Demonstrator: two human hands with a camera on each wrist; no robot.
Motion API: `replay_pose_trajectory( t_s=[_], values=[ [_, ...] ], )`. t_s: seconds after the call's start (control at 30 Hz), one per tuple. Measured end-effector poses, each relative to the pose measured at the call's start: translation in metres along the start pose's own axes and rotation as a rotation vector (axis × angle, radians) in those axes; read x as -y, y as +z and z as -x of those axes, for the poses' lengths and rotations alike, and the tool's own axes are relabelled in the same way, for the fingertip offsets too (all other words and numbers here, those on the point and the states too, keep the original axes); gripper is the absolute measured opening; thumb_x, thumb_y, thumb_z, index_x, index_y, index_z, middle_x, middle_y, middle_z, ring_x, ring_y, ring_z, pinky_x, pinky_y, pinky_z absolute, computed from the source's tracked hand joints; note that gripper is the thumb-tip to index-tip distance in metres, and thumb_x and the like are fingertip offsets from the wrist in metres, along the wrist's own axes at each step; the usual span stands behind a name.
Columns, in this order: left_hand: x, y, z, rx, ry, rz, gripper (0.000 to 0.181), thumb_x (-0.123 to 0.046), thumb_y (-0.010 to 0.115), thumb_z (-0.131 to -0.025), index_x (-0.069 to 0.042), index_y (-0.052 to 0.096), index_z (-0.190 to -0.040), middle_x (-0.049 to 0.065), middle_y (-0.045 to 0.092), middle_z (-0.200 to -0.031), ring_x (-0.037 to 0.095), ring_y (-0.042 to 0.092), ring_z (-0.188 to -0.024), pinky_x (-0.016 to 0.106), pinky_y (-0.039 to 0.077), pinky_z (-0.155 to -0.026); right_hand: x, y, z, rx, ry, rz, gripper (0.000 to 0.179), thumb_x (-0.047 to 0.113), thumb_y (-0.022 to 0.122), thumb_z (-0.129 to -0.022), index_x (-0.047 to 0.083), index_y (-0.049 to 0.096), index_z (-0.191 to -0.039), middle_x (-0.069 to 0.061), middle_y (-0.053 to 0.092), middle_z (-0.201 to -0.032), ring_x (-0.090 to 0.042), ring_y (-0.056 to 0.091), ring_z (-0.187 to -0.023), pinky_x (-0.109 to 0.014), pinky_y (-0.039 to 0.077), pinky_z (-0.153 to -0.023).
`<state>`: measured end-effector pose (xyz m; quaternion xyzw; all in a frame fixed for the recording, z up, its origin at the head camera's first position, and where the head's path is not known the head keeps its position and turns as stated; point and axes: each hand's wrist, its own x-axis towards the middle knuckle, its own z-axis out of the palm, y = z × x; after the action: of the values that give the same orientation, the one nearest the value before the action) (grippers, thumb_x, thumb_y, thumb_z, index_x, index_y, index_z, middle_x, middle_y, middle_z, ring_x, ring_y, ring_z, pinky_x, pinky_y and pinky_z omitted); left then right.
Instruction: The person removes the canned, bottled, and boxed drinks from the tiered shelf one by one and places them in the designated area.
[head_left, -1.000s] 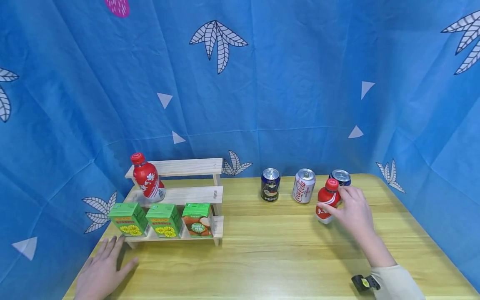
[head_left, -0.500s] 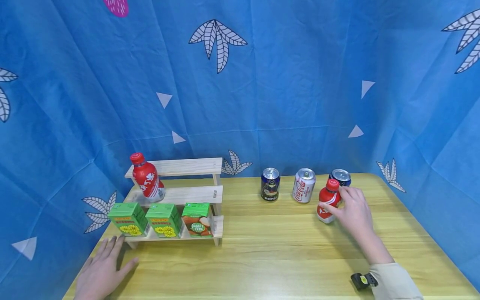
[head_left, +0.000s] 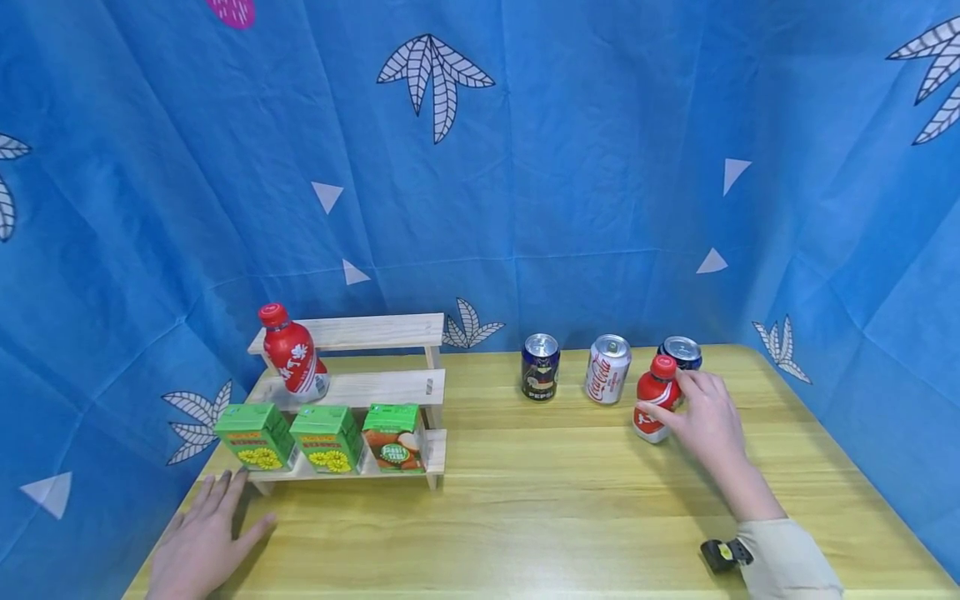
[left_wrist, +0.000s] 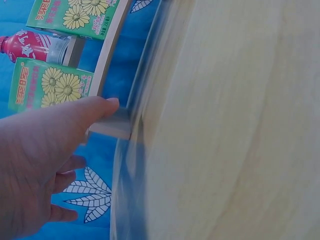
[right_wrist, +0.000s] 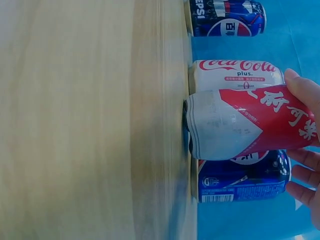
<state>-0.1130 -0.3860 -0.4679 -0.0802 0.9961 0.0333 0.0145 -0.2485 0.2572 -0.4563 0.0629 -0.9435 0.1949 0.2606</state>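
Note:
In the head view, my right hand [head_left: 708,421] grips a red and white bottle [head_left: 654,404] from its right side, thumb in front and fingers behind. The bottle is upright; whether its base touches the table cannot be told. The right wrist view has this bottle [right_wrist: 240,122] in front of a white Coca-Cola can [right_wrist: 215,75] and a blue Pepsi can [right_wrist: 240,182]. My left hand [head_left: 198,542], fingers straight, lies by the front left leg of a wooden tiered shelf [head_left: 382,387]. Its thumb [left_wrist: 107,106] overlaps that leg in the left wrist view; contact is unclear.
Green drink cartons [head_left: 326,437] line the shelf's lowest tier. Another red bottle [head_left: 296,358] stands on the middle tier. Behind the wooden table [head_left: 525,525], near its back edge, hangs a blue curtain [head_left: 585,167]. A dark Pepsi can [head_left: 540,368] stands right of the shelf.
The gripped bottle and my right hand have shifted only very slightly. My left hand stays where it was, and the head view has tilted a touch.

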Motion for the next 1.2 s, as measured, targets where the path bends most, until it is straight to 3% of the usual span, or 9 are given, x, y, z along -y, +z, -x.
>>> replay_pose_trajectory(
  t_s=[0.33,0.57,0.9,1.2],
  values=[
    [0.001,-0.001,-0.002,0.025,-0.007,-0.009,0.112,-0.082,0.039,-0.083,0.007,0.025,-0.149,0.040,0.026,-0.148,0.059,0.022,-0.136,0.077,0.023,-0.106,-0.001,-0.005,-0.002,0.052,0.045,-0.017,0.077,0.048,0.079,-0.076,-0.008,0.056,-0.124,-0.029,0.057,-0.118,-0.042,0.046,-0.108,-0.063,0.046,-0.087],
    [0.002,-0.002,-0.003,0.057,-0.013,0.001,0.115,-0.084,0.036,-0.083,0.007,0.022,-0.151,0.040,0.023,-0.149,0.060,0.019,-0.137,0.078,0.022,-0.105,-0.001,-0.009,-0.003,0.107,0.080,-0.020,0.080,0.047,0.076,-0.080,-0.012,0.051,-0.129,-0.032,0.053,-0.123,-0.046,0.043,-0.115,-0.065,0.043,-0.095],
    [0.001,0.000,-0.003,0.076,-0.012,0.009,0.114,-0.084,0.036,-0.083,0.007,0.022,-0.150,0.040,0.022,-0.149,0.060,0.017,-0.137,0.078,0.021,-0.106,-0.001,-0.012,0.001,0.148,0.106,-0.006,0.089,0.057,0.071,-0.081,-0.009,0.046,-0.135,-0.031,0.048,-0.129,-0.047,0.040,-0.119,-0.068,0.041,-0.097],
    [-0.001,-0.001,-0.004,0.092,-0.031,0.006,0.116,-0.085,0.035,-0.082,0.007,0.021,-0.151,0.040,0.021,-0.149,0.060,0.016,-0.137,0.078,0.020,-0.107,0.004,-0.035,-0.001,0.102,0.073,-0.008,0.089,0.053,0.075,-0.079,-0.002,0.043,-0.141,-0.033,0.045,-0.133,-0.050,0.039,-0.121,-0.071,0.041,-0.093]
  ],
)
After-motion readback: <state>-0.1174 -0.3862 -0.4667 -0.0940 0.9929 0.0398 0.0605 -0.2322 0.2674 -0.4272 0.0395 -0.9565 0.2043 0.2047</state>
